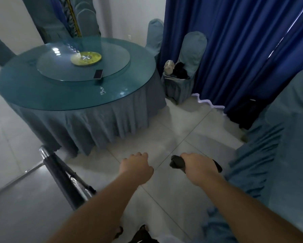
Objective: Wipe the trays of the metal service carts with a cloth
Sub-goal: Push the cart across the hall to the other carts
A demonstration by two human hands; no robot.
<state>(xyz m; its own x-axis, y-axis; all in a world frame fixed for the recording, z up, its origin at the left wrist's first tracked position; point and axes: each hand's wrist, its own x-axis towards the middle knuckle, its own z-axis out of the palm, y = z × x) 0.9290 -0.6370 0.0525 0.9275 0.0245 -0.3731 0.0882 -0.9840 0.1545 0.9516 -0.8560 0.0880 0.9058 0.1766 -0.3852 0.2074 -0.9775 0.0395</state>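
While held out over the tiled floor, right hand clenched round a dark cloth, ends showing at both sides of the fist. Left hand just beside it, fingers curled under, holding nothing visible. Cart handle, chrome with a black sleeve, at lower left, apart from both hands; trays out of view. Beyond: round table with glass turntable, phone at its near edge; covered chair against blue curtain.
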